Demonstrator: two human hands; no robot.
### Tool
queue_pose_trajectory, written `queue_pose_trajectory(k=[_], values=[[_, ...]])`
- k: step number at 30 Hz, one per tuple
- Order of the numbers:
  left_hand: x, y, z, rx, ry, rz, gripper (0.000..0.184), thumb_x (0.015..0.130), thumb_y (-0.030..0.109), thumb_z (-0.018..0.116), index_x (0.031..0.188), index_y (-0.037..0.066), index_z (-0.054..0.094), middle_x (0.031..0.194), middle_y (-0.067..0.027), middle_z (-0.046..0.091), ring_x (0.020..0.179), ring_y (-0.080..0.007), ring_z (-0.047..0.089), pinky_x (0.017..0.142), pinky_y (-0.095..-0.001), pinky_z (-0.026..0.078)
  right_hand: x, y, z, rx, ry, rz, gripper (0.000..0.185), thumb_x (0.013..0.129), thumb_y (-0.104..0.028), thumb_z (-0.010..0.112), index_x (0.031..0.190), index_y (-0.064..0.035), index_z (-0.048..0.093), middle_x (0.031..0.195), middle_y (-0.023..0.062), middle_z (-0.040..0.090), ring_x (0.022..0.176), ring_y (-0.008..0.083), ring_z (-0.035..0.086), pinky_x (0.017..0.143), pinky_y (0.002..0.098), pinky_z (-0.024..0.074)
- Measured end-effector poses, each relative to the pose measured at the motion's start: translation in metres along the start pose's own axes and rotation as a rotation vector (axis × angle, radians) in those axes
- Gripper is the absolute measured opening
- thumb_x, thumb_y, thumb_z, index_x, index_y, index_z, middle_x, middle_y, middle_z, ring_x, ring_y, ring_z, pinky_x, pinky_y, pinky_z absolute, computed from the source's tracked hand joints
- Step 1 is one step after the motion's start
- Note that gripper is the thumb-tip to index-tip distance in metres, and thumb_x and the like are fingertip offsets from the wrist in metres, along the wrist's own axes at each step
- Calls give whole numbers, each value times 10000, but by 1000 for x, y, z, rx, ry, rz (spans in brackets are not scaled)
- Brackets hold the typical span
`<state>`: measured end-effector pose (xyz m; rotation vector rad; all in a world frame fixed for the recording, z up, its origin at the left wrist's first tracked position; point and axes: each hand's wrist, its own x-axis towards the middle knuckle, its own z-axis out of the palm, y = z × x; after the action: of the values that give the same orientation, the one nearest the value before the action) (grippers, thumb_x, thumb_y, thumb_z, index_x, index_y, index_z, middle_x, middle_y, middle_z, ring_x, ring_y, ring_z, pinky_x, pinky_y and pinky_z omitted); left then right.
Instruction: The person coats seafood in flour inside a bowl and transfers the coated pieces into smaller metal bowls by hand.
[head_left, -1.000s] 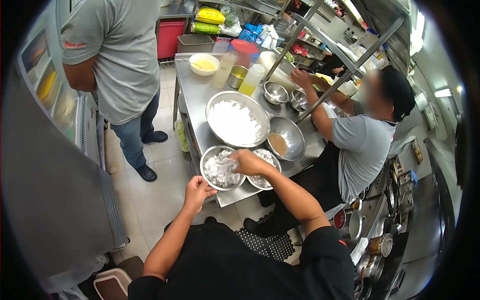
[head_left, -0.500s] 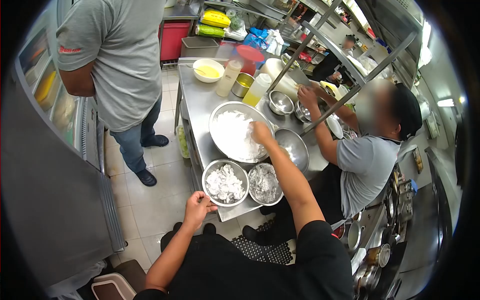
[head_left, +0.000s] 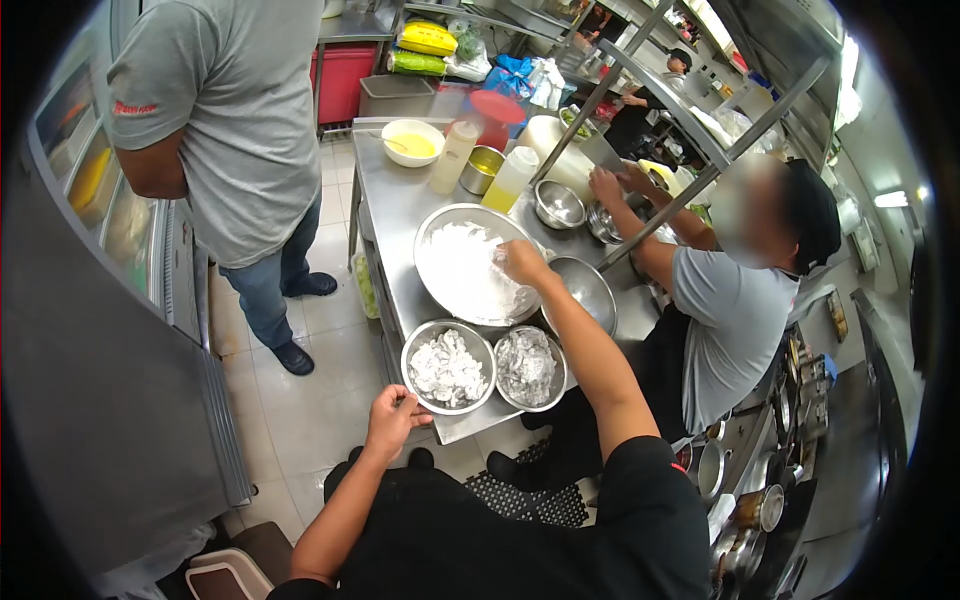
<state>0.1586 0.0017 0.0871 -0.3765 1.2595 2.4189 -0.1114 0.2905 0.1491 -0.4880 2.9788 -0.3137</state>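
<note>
My left hand [head_left: 393, 418] pinches the near rim of a small steel bowl [head_left: 449, 367] that holds white-coated pieces. My right hand [head_left: 522, 263] is over the right side of a large steel bowl [head_left: 473, 262] of white powder, fingers drawn together at the powder; whatever they hold is hidden. Another small bowl [head_left: 530, 368] with floury pieces touches the first one on its right. Partly behind my right forearm stands a steel mixing bowl [head_left: 583, 296].
Bottles [head_left: 511, 180], a white bowl of yellow liquid [head_left: 412, 143] and an empty steel bowl [head_left: 559, 204] stand farther back. One person [head_left: 240, 130] stands at left; a co-worker [head_left: 735, 310] works at right beside a metal shelf post.
My right hand has moved from the small left bowl up into the large powder bowl. My left hand stays at the small bowl's rim. The view has shifted slightly.
</note>
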Motion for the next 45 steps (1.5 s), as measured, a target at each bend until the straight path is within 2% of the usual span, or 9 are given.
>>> queue_pose_trajectory(k=[4,7,11,16,23,26,33,39,45], values=[[1,0,3,15,20,12,78,936,87,525,947,10,515,916,-102,633,758,-157,640,674,-283,565,-10,-21,21,-30,67,-176,596,712,-333,768,1205,-50,588,1156,230,601,1104,385,550,929,453,462],[-1,3,4,38,41,10,83,933,88,528,939,7,511,925,-101,621,779,-162,643,663,-285,570,-11,-58,35,-162,-144,-65,887,642,-397,818,1400,-199,403,1386,203,380,1231,426,411,957,535,449],[0,0,0,12,7,0,97,933,62,515,971,-24,493,973,-98,558,802,-175,631,663,-298,578,10,-37,51,-78,-27,-91,669,706,-298,766,1305,-141,513,1288,218,495,1149,419,502,882,482,492],[-3,3,6,35,44,25,86,935,88,525,939,3,513,914,-96,612,786,-166,639,657,-293,572,7,-37,25,27,139,-8,363,753,-241,704,1042,-25,663,892,213,652,905,394,614,844,435,500],[-2,-2,4,59,55,19,79,922,44,509,964,-22,521,894,-71,547,752,-152,587,657,-302,575,-1,-70,50,-149,53,-379,539,622,-206,737,1139,-91,635,1195,171,540,1103,353,494,884,458,469],[-5,2,7,64,65,19,90,922,56,514,955,-20,548,862,-71,578,746,-155,607,649,-309,576,17,-48,62,-313,172,-341,215,741,-138,625,949,-132,681,1113,130,572,1002,311,536,733,461,490],[-2,-2,4,36,88,9,81,921,46,532,927,-28,498,832,-106,596,692,-171,614,623,-325,595,-1,-45,32,-56,101,53,194,810,-81,558,962,-76,679,1110,160,594,1107,370,539,895,494,460],[-1,-5,3,68,92,19,63,923,58,519,938,-2,506,842,-107,617,716,-183,633,630,-307,577,10,-41,41,-47,119,-19,257,734,-56,588,972,-48,684,918,192,629,869,369,630,809,426,519],[-2,-5,4,83,94,36,61,924,64,519,936,6,508,845,-102,622,717,-180,632,631,-309,571,-6,-72,34,-62,123,-169,247,720,-54,602,954,-54,680,984,185,600,979,361,583,796,462,514]])
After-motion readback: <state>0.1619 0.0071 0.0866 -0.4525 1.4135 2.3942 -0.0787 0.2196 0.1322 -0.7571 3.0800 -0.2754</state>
